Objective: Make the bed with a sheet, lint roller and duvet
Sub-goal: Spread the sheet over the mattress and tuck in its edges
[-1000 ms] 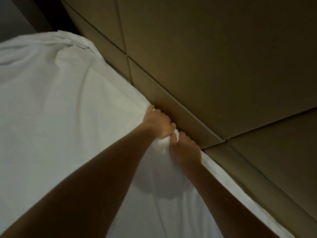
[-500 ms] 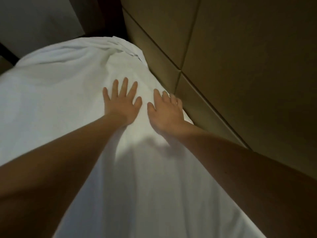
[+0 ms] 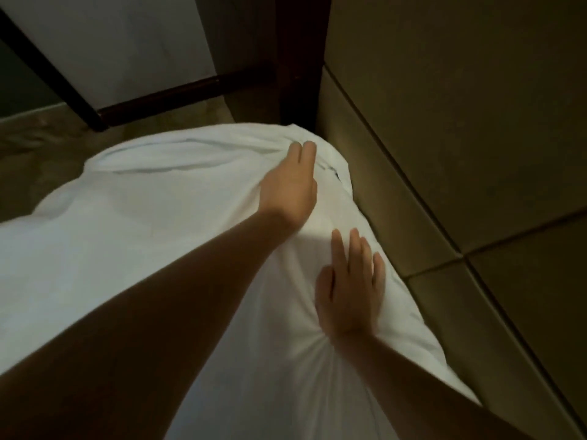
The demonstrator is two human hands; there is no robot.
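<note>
Sheet (image 3: pixel 143 249) is bunching at the bed's (image 3: pixel 332 173) far corner beside the padded panel (image 3: pixel 444 122); I'm pressing left hand (image 3: pixel 287 188) and right hand (image 3: pixel 349 290) flat, fingers straight, and should be sweeping creases toward that corner.

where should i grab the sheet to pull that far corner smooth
Probably the loose bunched fold of the sheet at the far corner, beside the left hand. Come from above on the open side, since the padded panel blocks the right.
</note>
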